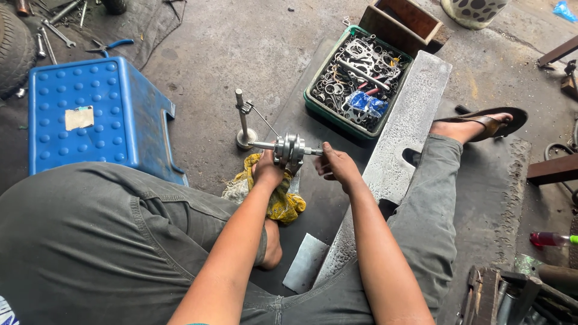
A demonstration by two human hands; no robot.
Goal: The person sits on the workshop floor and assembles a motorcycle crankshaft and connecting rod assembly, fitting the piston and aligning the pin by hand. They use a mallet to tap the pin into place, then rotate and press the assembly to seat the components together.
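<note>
A metal crankshaft (pixel 288 150) with a shaft on each side is held level in front of me, above a dark mat. My left hand (pixel 268 171) grips it from below at the round webs, over a yellow rag (pixel 283 204). My right hand (pixel 337 165) pinches the right shaft end. The left shaft end points at a small upright metal stand (pixel 243 120) on the concrete floor.
A green tray (pixel 313 102) of several metal parts and gaskets sits ahead, with a wooden box (pixel 403 24) behind it. A blue plastic stool (pixel 96 114) stands at left; spanners (pixel 57 33) lie beyond it. A long grey slab (pixel 403 138) runs under my right leg.
</note>
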